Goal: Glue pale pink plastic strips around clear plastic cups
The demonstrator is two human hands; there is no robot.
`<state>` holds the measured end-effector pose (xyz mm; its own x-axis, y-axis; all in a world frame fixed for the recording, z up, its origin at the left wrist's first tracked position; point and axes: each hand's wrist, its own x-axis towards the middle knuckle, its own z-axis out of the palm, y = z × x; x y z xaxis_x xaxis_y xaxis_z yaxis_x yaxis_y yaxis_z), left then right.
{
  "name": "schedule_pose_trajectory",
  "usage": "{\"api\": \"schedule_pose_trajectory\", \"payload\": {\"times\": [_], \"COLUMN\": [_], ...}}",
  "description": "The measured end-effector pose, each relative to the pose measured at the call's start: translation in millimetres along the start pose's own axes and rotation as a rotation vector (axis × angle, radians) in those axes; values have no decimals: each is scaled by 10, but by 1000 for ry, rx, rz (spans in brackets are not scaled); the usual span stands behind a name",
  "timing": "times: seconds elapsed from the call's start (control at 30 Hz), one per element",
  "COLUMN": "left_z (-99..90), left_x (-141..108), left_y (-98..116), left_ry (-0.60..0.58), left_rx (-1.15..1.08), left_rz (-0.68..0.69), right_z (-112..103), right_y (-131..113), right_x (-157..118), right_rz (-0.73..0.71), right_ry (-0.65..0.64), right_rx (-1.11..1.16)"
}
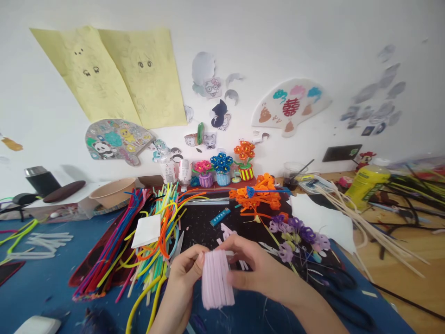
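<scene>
A pale lilac bundle of pipe cleaners (216, 280), wound side by side into a flat block, is held upright between both hands. My left hand (186, 273) pinches its upper left edge between thumb and fingers. On the right side, my right hand (255, 269) has its thumb and fingers closed on the bundle's edge. Behind the right fingers lie loose lilac pieces (227, 231) on the black mat. A blue lighter (220, 216) rests on the mat beyond the hands.
Colourful pipe cleaners (120, 236) lie to the left with a white paper square (146, 230). Purple flowers (295, 232), orange flowers (260, 192) and black scissors (333, 287) are at the right. Small flower pots (222, 178) stand by the wall near a yellow bottle (367, 184).
</scene>
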<state>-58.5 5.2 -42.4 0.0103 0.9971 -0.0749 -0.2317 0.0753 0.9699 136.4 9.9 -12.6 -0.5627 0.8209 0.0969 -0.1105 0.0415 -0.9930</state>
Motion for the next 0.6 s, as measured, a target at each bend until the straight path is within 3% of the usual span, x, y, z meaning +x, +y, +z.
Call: {"api": "schedule_pose_trajectory", "payload": {"times": [0.2,0.3,0.47,0.6], "left_z": [-7,6,71,68], "left_x": [25,7,-61,-50], "left_y": [-23,-14,53,58], "left_ry": [9,23,70,54], "left_rx": [16,8,-4,25], "left_rz": [3,18,11,11], "right_z": [70,30,-52,-29], "right_y": [61,14,-87,-39], "right_x": [59,31,-42,-24], "right_rz": [32,-6,63,11], "right_ry": [143,68,-101,-37], "right_rx": [-5,-28,-15,-26]}}
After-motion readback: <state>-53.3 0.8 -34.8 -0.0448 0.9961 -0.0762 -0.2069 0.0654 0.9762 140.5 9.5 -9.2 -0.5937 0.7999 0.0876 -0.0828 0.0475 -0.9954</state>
